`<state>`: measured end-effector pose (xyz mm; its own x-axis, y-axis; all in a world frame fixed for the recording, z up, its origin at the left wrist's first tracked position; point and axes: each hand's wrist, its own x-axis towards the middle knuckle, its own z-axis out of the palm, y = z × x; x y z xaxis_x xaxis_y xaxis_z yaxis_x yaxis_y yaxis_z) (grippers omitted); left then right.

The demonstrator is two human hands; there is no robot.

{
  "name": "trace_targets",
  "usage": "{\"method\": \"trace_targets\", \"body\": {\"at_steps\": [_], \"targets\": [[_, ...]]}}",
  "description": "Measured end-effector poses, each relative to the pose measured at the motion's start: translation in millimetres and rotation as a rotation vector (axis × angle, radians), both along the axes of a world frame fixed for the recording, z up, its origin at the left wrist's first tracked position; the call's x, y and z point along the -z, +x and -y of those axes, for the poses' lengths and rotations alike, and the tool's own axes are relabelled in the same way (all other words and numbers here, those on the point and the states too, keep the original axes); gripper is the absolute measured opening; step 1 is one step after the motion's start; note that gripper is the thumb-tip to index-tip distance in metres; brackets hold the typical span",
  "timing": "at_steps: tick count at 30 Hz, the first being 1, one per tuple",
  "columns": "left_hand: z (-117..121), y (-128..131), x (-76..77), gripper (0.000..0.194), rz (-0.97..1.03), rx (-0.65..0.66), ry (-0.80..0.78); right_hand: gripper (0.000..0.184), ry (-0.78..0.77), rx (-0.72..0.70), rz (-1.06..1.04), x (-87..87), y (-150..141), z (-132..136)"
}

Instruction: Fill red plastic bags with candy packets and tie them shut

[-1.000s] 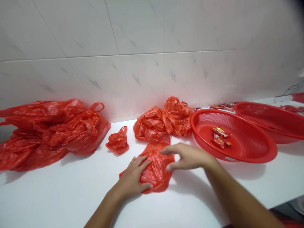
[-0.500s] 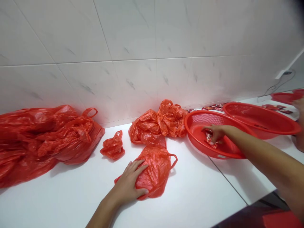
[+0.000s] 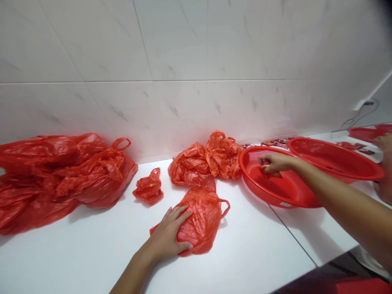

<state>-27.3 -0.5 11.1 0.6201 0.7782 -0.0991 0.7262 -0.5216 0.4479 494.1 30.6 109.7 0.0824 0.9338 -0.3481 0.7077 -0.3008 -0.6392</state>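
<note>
The right hand (image 3: 277, 163) pinched a small red packet (image 3: 263, 162) inside the red mesh basket (image 3: 244, 167), well right of the left hand (image 3: 168, 234), which lay spread on a crumpled red plastic bag (image 3: 204, 220).

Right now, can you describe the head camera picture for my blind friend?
A left hand presses a red plastic bag on a white counter while the right hand reaches into a red mesh basket. More red bags lie along the tiled wall.

Crumpled red plastic bag (image 3: 204, 218), small red pkt (image 3: 263, 161)
</note>
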Motion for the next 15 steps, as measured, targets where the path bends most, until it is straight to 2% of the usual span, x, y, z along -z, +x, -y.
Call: {"method": "trace_targets", "body": {"at_steps": [3, 5, 6, 8, 9, 10, 12, 13, 15], "targets": [[1.2, -0.4, -0.5, 0.102, 0.045, 0.024, 0.003, 0.019, 0.341, -0.136, -0.117, -41.9, -51.4, 12.7], [2.0, 0.2, 0.0, 0.106, 0.057, 0.039, -0.012, 0.019, 0.467, -0.227, -0.176, -54.1, -108.2, 28.8], [2.7, 0.8, 0.1, 0.108, 0.059, 0.041, -0.022, 0.02, 0.535, -0.272, -0.17, -52.7, -140.6, 37.2], [4.5, 2.3, -0.6, 0.111, 0.074, 0.033, -0.033, 0.02, 0.735, -0.355, -0.062, -34.4, -205.0, 50.9], [5.6, 3.1, -1.7, 0.111, 0.089, 0.032, -0.033, 0.019, 0.771, -0.392, -0.021, -19.0, -233.7, 55.0], [6.8, 3.8, -3.1, 0.109, 0.108, 0.034, -0.031, 0.018, 0.746, -0.422, -0.005, -0.8, -258.5, 57.1], [8.8, 4.4, -6.4, 0.107, 0.148, 0.035, -0.031, 0.022, 0.553, -0.473, 0.037, 37.9, -294.1, 56.0], [9.6, 4.1, -7.7, 0.109, 0.164, 0.029, -0.031, 0.024, 0.449, -0.472, 0.056, 55.6, -305.0, 53.9], [10.3, 2.6, -8.9, 0.115, 0.189, 0.005, -0.029, 0.024, 0.342, -0.43, 0.091, 82.4, -316.2, 49.7]]}}
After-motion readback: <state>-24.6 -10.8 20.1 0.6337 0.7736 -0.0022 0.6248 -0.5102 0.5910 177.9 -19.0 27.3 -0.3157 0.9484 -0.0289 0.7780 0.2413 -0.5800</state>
